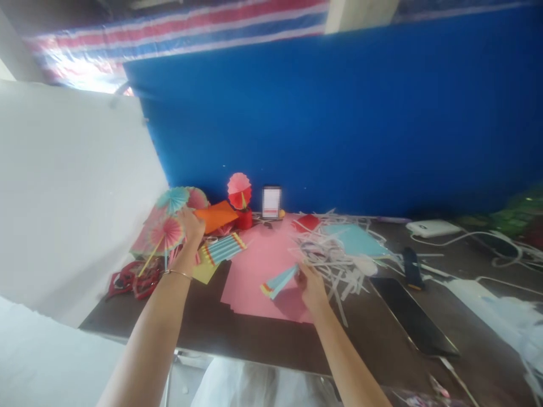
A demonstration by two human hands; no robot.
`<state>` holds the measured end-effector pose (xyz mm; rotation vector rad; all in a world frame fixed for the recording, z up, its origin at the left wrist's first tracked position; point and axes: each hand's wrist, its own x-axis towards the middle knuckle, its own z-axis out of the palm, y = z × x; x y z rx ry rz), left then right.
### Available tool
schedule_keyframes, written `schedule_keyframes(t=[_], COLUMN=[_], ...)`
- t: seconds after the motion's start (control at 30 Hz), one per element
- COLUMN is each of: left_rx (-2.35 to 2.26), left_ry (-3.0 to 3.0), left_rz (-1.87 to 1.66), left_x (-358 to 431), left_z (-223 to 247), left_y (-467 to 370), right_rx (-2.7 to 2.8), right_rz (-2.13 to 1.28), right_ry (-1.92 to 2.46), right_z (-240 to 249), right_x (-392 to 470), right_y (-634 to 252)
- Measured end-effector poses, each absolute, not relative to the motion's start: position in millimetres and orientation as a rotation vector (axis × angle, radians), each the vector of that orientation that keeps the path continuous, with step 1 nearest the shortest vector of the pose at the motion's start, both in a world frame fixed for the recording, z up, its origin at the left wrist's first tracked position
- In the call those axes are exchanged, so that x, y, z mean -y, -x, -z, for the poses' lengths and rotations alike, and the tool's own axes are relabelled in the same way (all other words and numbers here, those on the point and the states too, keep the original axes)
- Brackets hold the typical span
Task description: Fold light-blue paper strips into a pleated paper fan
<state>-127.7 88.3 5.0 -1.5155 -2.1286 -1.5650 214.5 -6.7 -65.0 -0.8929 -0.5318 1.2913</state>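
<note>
Head view: right hand [311,285] pinches a folded paper [280,281]; left hand [192,226] among the fans

The right hand is nearly closed, its fingertips together on the narrow end of the folded paper, which is light blue with yellow and red at its wide end. That wide end spreads away to the left, above the pink sheets [254,265]. The left hand is at the left side of the table [254,342], against the left end of the orange paper [220,216]. Its fingers are blurred, so how far open they are, and whether they grip that paper, I cannot tell. A thin bracelet [178,273] circles the left wrist.

Just right of the left hand lies a pleated strip [224,249], blue with yellow and red edges, partly over a yellow sheet [206,273]. Near its fingers are a blue fan [173,199] and a pink fan [166,233], with a red tangle [144,281] below them. Beyond the orange paper, a round fan [240,189] stands in a red pot [244,219].

Beyond and beside the right hand, white strips [335,254] lie heaped around a red sheet [306,223] and a light blue sheet [355,239]. Farther right are a dark phone [413,316] with a cable [458,381] at its near end and a white power bank [433,228]. A blue panel [339,124] rises behind the table.
</note>
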Motion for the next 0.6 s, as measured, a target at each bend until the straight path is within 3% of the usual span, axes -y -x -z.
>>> schedule_keyframes(t=[0.33,0.47,0.6], left_rx=[1.791,1.918,1.998], left_ry=[2.328,2.298,2.331], left_rz=[0.490,0.337,0.513], left_x=[-15,-2,-3], left_z=[17,39,47], left_y=[105,103,111], right_rx=[0.497,0.571,0.515], right_rz=[-1.391,-1.364,-1.384], right_ry=[0.914,0.914,0.897], right_z=[64,63,61], right_x=[8,9,10], right_y=[-207,-208,-208])
